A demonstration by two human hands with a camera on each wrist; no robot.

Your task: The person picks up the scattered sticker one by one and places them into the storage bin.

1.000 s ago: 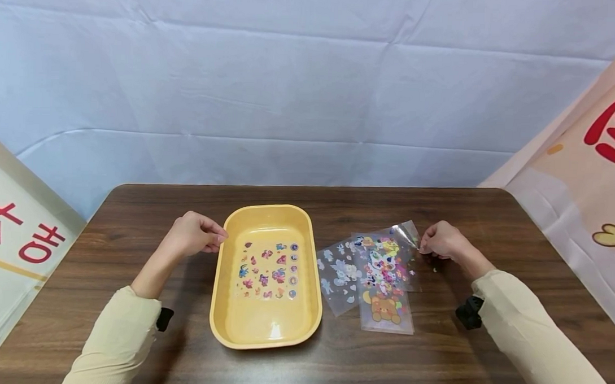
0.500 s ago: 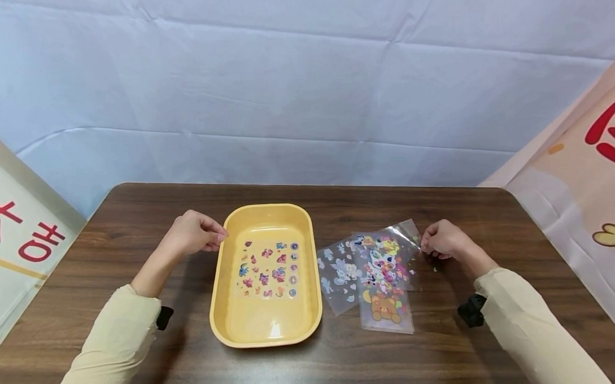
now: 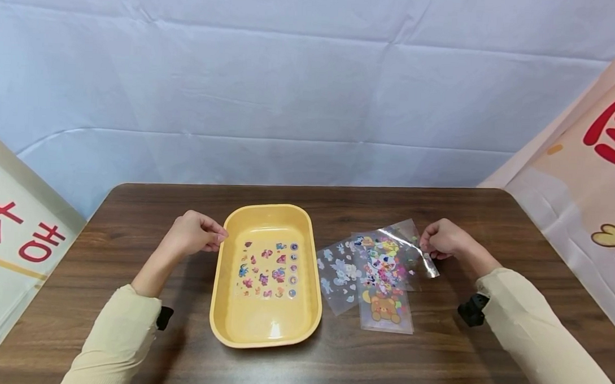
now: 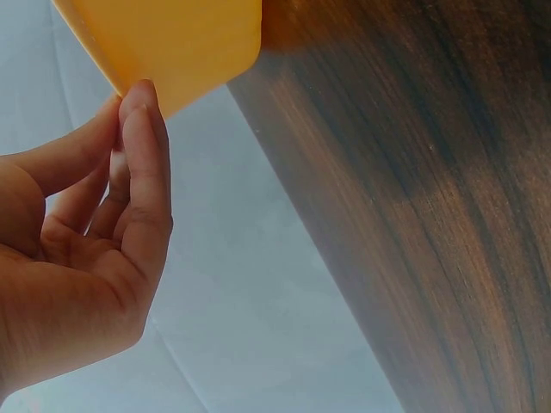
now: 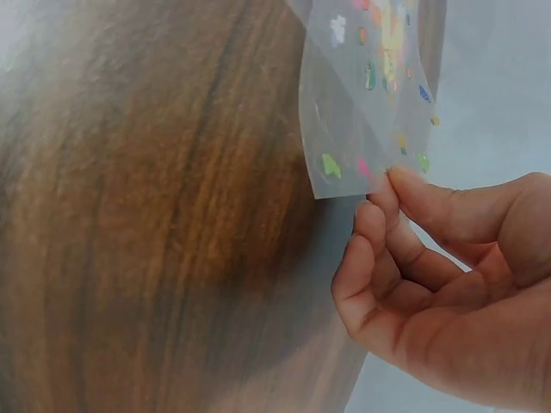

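Note:
My left hand [image 3: 194, 233] pinches the left rim of a yellow plastic tray [image 3: 262, 323] between thumb and fingertips; the left wrist view shows the grip at the tray's edge [image 4: 185, 52]. Inside the tray lies a clear sticker sheet [image 3: 264, 277] with small colourful figures. On the right, my right hand [image 3: 442, 240] pinches the edge of another clear sticker sheet [image 5: 344, 129], whose end is lifted and bent. This sheet overlaps others beside the tray: one with a brown bear [image 3: 385, 310] and one with pale white figures [image 3: 343, 272].
Everything sits on a dark wood-grain table [image 3: 362, 363] with rounded far corners. A pale cloth [image 3: 291, 89] hangs behind it. Printed banners with red characters stand at the left [image 3: 16, 227] and right [image 3: 593, 168].
The right end of the sheet in my right hand now reaches further right past the fingers, with a bright reflection along it. My left hand and the tray have not moved.

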